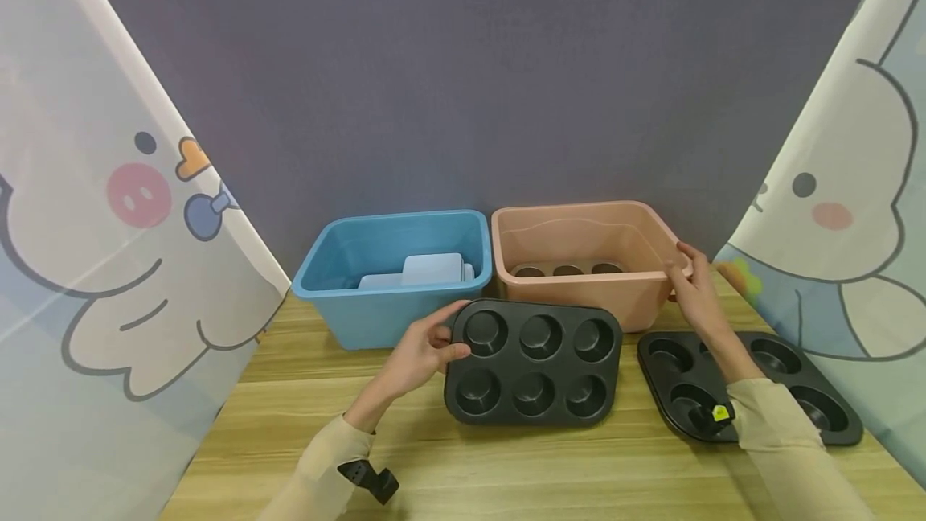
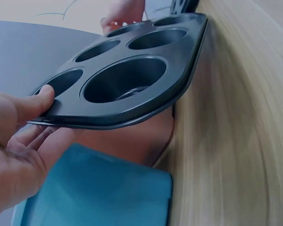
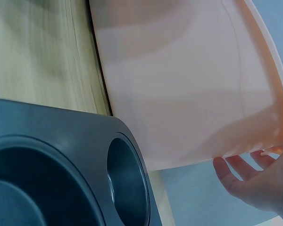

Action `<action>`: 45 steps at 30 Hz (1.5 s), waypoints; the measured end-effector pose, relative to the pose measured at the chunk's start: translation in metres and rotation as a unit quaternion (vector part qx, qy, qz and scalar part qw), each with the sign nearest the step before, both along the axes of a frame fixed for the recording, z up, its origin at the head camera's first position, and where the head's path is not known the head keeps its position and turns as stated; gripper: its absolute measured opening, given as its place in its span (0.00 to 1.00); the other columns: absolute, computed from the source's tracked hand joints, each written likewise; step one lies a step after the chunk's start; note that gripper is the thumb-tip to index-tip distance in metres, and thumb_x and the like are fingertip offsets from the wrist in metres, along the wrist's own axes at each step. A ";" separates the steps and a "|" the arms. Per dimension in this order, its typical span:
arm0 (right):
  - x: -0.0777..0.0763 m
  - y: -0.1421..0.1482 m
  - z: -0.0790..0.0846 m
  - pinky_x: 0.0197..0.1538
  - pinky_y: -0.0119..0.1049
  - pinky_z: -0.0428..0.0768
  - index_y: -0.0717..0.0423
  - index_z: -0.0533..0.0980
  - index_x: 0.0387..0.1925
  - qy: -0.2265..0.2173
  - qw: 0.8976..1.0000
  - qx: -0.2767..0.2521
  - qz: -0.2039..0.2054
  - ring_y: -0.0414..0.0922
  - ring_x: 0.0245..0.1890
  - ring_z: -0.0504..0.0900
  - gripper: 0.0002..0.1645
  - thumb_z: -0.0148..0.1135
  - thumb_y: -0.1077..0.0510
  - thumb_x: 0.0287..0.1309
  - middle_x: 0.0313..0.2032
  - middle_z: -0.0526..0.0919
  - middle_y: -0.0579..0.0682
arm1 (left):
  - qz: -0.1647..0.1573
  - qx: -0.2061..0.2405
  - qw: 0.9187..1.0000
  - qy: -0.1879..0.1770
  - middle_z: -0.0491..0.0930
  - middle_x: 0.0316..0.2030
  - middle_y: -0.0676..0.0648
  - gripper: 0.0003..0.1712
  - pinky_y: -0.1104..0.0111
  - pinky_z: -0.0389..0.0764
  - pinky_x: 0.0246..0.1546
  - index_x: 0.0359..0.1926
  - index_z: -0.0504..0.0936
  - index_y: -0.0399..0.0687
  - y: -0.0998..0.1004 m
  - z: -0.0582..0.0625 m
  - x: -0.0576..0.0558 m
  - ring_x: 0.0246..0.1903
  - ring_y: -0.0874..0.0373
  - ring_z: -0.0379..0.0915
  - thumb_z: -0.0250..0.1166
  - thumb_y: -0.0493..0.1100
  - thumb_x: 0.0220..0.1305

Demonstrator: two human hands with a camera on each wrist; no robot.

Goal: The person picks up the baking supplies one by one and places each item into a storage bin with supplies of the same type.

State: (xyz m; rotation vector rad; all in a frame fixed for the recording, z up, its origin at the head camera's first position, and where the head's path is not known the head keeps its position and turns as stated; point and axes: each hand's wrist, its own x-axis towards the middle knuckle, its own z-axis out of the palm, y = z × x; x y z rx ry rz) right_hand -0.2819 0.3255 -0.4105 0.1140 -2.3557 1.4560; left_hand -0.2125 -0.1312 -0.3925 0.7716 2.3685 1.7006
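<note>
1. Overhead, in the head view, the left hand [image 1: 419, 354] pinches the upper left edge of a dark muffin pan [image 1: 535, 362], which tilts its cups toward the person in front of the pink bin [image 1: 579, 289], near the blue bin [image 1: 394, 313]. The right hand [image 1: 696, 289] grips the pink bin's right end by its rim. A hold at one side probably lets the pan's far end sag; gripping nearer mid-edge would balance it better. The right sleeve [image 1: 777, 420] crosses over a second pan [image 1: 705, 378], so a raised wrist should avoid a snag.
2. In the left wrist view, the thumb presses on top and the fingers support underneath, a narrow pinch at the corner. A firm wrist should prevent twisting.
3. In the right wrist view, the fingers bend at the pink bin's rim; the thumb's place cannot be told. Light, steady pressure seems best, since the wall may flex.
</note>
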 end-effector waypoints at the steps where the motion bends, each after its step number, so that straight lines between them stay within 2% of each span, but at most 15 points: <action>1: 0.000 0.000 0.000 0.33 0.22 0.75 0.64 0.44 0.76 0.000 1.000 0.000 0.001 0.27 0.37 0.68 0.39 0.41 0.47 0.76 0.70 0.51 0.74 | 0.005 0.003 1.000 0.006 0.84 0.32 0.34 0.41 0.60 0.84 0.26 0.75 0.62 0.54 0.000 0.002 0.002 0.26 0.48 0.83 0.68 0.36 0.63; 5: 0.000 -0.001 0.001 0.34 0.23 0.76 0.63 0.44 0.76 -0.001 1.000 0.002 0.001 0.28 0.38 0.68 0.40 0.41 0.46 0.76 0.70 0.51 0.74 | 0.028 0.012 0.999 0.028 0.84 0.33 0.35 0.41 0.58 0.85 0.28 0.75 0.63 0.54 -0.004 0.012 0.007 0.28 0.51 0.83 0.69 0.38 0.63; 10: -0.001 -0.001 0.001 0.34 0.23 0.76 0.62 0.44 0.77 -0.006 1.000 0.005 0.000 0.29 0.39 0.68 0.39 0.40 0.47 0.76 0.70 0.51 0.73 | 0.042 0.052 0.998 0.019 0.85 0.40 0.35 0.41 0.55 0.86 0.33 0.74 0.63 0.61 -0.010 0.029 0.012 0.34 0.50 0.86 0.69 0.39 0.64; 17: -0.002 -0.001 0.002 0.33 0.21 0.74 0.65 0.44 0.76 -0.013 1.000 0.005 -0.001 0.29 0.38 0.67 0.38 0.39 0.50 0.77 0.69 0.51 0.74 | 0.066 0.071 0.994 0.040 0.86 0.40 0.36 0.40 0.56 0.86 0.32 0.73 0.65 0.64 -0.014 0.048 0.013 0.32 0.49 0.86 0.68 0.38 0.64; 23: -0.002 -0.001 0.003 0.34 0.22 0.75 0.64 0.44 0.76 -0.011 1.000 0.007 -0.002 0.29 0.38 0.68 0.38 0.40 0.49 0.76 0.69 0.52 0.74 | 0.076 0.076 0.993 0.046 0.85 0.38 0.36 0.39 0.56 0.86 0.32 0.72 0.66 0.71 -0.011 0.058 0.010 0.31 0.48 0.86 0.67 0.37 0.65; 33: 0.003 0.005 -0.006 0.34 0.24 0.77 0.63 0.44 0.76 -0.010 1.000 0.010 -0.005 0.31 0.38 0.69 0.39 0.41 0.47 0.76 0.69 0.52 0.73 | 0.082 0.089 0.991 0.065 0.86 0.36 0.39 0.38 0.58 0.85 0.30 0.71 0.67 0.70 0.011 0.068 0.000 0.29 0.49 0.84 0.68 0.39 0.64; 39: 0.000 0.004 -0.003 0.34 0.23 0.77 0.63 0.44 0.76 0.002 1.000 0.008 -0.003 0.30 0.37 0.69 0.38 0.40 0.47 0.77 0.70 0.51 0.71 | 0.087 0.102 0.986 0.104 0.86 0.36 0.39 0.36 0.57 0.83 0.29 0.69 0.69 0.72 0.019 0.080 -0.007 0.27 0.48 0.80 0.69 0.41 0.64; 45: 0.000 0.003 0.000 0.34 0.22 0.77 0.63 0.45 0.76 -0.001 1.000 0.015 -0.004 0.32 0.38 0.69 0.37 0.39 0.48 0.77 0.70 0.51 0.70 | 0.081 0.122 0.983 0.110 0.86 0.38 0.40 0.36 0.59 0.84 0.31 0.70 0.69 0.70 0.028 0.087 -0.016 0.30 0.49 0.82 0.69 0.41 0.64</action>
